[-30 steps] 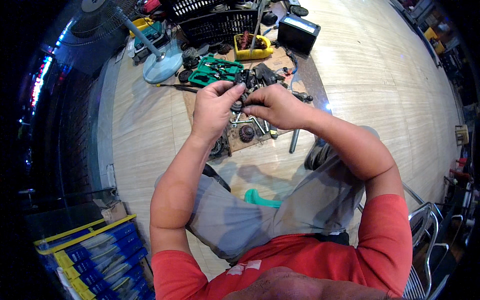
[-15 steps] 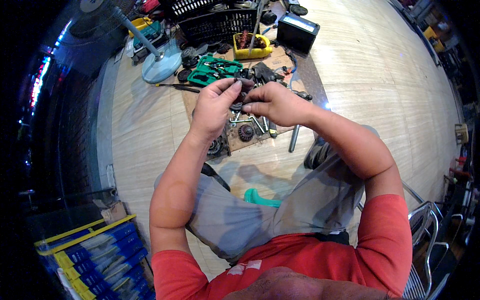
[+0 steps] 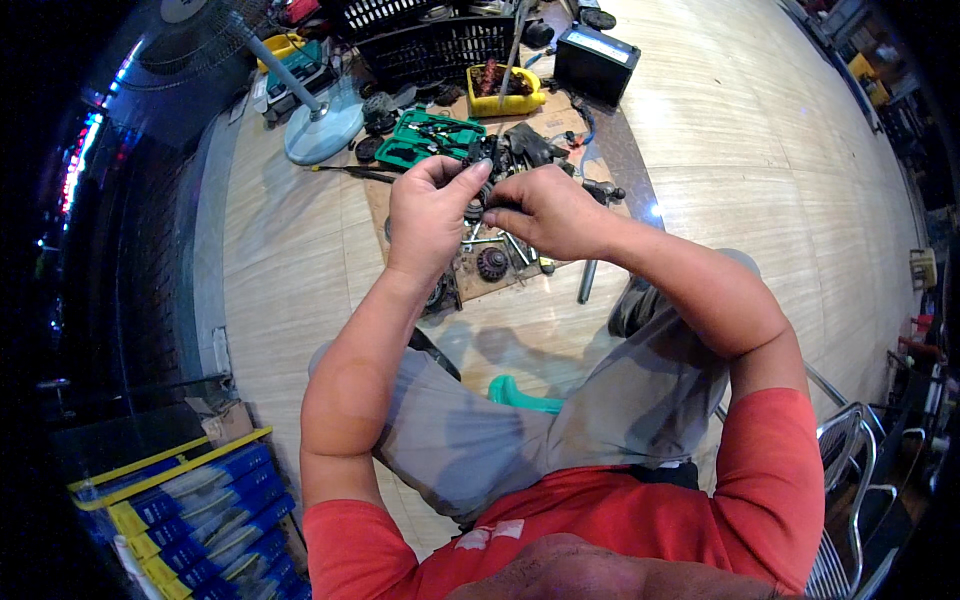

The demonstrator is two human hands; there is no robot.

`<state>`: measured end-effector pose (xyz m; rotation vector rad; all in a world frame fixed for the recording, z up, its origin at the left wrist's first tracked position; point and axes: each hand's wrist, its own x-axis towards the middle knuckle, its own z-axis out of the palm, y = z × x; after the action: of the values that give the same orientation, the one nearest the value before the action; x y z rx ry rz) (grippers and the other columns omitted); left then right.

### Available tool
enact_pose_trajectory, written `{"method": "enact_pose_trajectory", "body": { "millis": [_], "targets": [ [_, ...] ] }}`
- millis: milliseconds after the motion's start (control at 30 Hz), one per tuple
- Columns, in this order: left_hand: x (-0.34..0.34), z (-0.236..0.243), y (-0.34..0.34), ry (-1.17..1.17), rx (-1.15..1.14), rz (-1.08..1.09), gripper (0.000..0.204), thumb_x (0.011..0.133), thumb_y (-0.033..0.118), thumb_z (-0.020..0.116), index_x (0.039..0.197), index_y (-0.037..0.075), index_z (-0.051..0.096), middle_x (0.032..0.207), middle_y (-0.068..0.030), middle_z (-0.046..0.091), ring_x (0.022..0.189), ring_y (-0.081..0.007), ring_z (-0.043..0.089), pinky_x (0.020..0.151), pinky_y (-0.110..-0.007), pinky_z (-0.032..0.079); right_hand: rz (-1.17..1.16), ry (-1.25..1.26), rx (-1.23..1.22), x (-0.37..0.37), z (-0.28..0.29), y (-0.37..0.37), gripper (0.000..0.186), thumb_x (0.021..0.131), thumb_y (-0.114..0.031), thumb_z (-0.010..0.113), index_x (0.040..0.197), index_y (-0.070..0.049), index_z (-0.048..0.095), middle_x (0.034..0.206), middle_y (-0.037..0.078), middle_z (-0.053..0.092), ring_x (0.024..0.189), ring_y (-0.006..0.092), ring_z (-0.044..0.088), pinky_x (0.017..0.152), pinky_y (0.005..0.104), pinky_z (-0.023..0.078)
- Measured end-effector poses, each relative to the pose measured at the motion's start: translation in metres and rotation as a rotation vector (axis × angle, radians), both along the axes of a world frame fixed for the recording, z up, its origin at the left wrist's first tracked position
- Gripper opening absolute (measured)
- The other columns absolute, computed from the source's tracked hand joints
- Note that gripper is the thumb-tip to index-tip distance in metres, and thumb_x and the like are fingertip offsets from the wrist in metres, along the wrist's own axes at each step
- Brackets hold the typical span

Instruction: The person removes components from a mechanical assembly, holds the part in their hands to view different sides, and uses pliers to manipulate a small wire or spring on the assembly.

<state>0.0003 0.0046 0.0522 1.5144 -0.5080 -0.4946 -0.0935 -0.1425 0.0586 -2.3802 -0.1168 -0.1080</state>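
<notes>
My left hand (image 3: 425, 215) is closed in front of me, thumb and fingertips pinched at a small dark round metal part (image 3: 475, 208). Against the same part's other side, my right hand (image 3: 553, 212) has its thumb and curled fingers. Much of the part is hidden by the fingers, so its exact kind cannot be made out. Below the hands, a dark toothed gear (image 3: 492, 264) lies on a stained cardboard sheet (image 3: 478, 291), beside several metal wrenches. Just beyond my left hand is an open green tool case (image 3: 425, 138) with dark tools in it.
Farther off stand a yellow cut-open jug (image 3: 487, 109) with reddish parts inside, a black battery (image 3: 596, 66) and black baskets (image 3: 435, 52). The fan base (image 3: 323, 130) is at the left. A metal bar (image 3: 588, 282) lies right of the gear; a green stool edge (image 3: 522, 398) shows between my legs.
The fingers of my left hand have drawn back slightly from my right fingertips and curled more. My right hand has shifted a little; both stay at the dark part.
</notes>
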Motion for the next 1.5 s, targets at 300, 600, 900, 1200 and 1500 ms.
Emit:
{"method": "enact_pose_trajectory", "body": {
  "millis": [300, 600, 900, 1200, 1500],
  "targets": [
    [0.008, -0.004, 0.002, 0.211, -0.185, -0.202, 0.017, 0.09, 0.014, 0.063, 0.094, -0.002, 0.067, 0.085, -0.0044, 0.067, 0.076, -0.0088, 0.06, 0.069, -0.023, 0.048, 0.067, 0.178, 0.323, 0.002, 0.002, -0.01, 0.022, 0.088, -0.019, 0.064, 0.093, 0.002, 0.066, 0.071, 0.007, 0.064, 0.066, 0.0102, 0.055, 0.061, 0.0297, 0.046],
    [0.001, 0.005, 0.001, 0.043, 0.008, -0.01, 0.017, 0.085, 0.015, 0.069, 0.088, -0.002, 0.067, 0.078, -0.0031, 0.066, 0.07, -0.0069, 0.056, 0.064, -0.022, 0.045, 0.028, 0.083, 0.17, 0.0, 0.004, -0.004, 0.022, 0.085, -0.019, 0.066, 0.095, 0.0, 0.067, 0.073, 0.017, 0.064, 0.062, 0.0181, 0.058, 0.062, 0.0335, 0.047],
    [0.0, -0.002, -0.005, 0.033, 0.036, 0.094, 0.017, 0.086, 0.017, 0.069, 0.082, 0.002, 0.064, 0.076, -0.0028, 0.064, 0.067, -0.0071, 0.056, 0.06, -0.022, 0.044, 0.036, 0.039, 0.117, 0.004, -0.006, -0.01, 0.024, 0.089, -0.021, 0.061, 0.095, 0.002, 0.066, 0.07, 0.013, 0.064, 0.062, 0.0171, 0.058, 0.059, 0.0335, 0.047],
    [0.017, -0.012, 0.001, 0.22, -0.071, 0.079, 0.016, 0.088, 0.016, 0.067, 0.089, 0.002, 0.061, 0.084, -0.0052, 0.066, 0.074, -0.0126, 0.062, 0.069, -0.026, 0.051, -0.162, 0.395, 0.556, 0.003, 0.007, -0.024, 0.032, 0.096, -0.03, 0.055, 0.094, 0.001, 0.066, 0.067, -0.003, 0.058, 0.057, 0.005, 0.048, 0.052, 0.0244, 0.04],
    [0.011, -0.011, -0.002, 0.19, -0.075, 0.058, 0.016, 0.087, 0.018, 0.068, 0.086, 0.003, 0.062, 0.081, -0.0047, 0.065, 0.07, -0.0105, 0.06, 0.064, -0.024, 0.048, 0.023, 0.136, 0.177, 0.003, -0.009, -0.021, 0.027, 0.087, -0.025, 0.066, 0.1, -0.001, 0.068, 0.078, 0.012, 0.068, 0.07, 0.0152, 0.063, 0.065, 0.0311, 0.049]
  ]
}}
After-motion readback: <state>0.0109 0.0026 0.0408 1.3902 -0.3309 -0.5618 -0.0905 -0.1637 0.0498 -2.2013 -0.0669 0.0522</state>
